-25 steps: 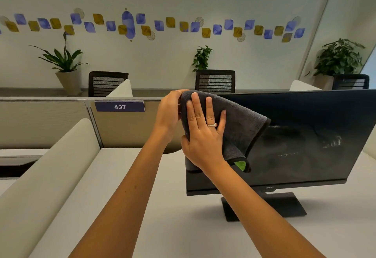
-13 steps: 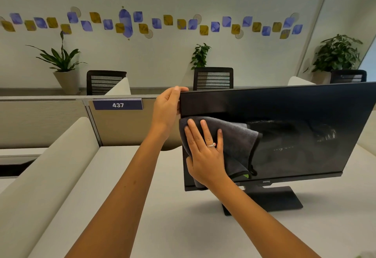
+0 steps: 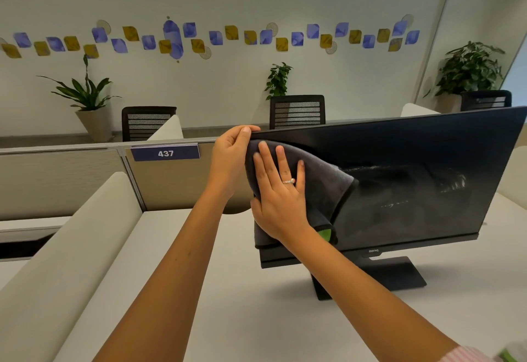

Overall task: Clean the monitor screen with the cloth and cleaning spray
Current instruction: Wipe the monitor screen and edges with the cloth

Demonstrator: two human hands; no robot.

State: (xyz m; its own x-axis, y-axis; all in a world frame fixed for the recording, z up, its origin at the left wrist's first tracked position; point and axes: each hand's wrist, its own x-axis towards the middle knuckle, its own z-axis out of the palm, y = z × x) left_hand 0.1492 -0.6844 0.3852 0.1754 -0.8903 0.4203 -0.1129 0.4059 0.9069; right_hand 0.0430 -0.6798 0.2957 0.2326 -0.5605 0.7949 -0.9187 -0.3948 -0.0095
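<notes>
Below the monitor screen, "BenQ"; partition sign "437".

Monitor right corner cut off

We are in an open-plan office. A low beige partition divides the workstations, and a blue plate on it reads 437, a seat number. We see a pale desk carrying a dark monitor on its stand. Beyond the partition stand black mesh-backed office chairs, one per station. Potted plants line the far white wall, which bears a decorative band of blue and gold shapes. At the right we see a slanting glass wall panel.
</notes>
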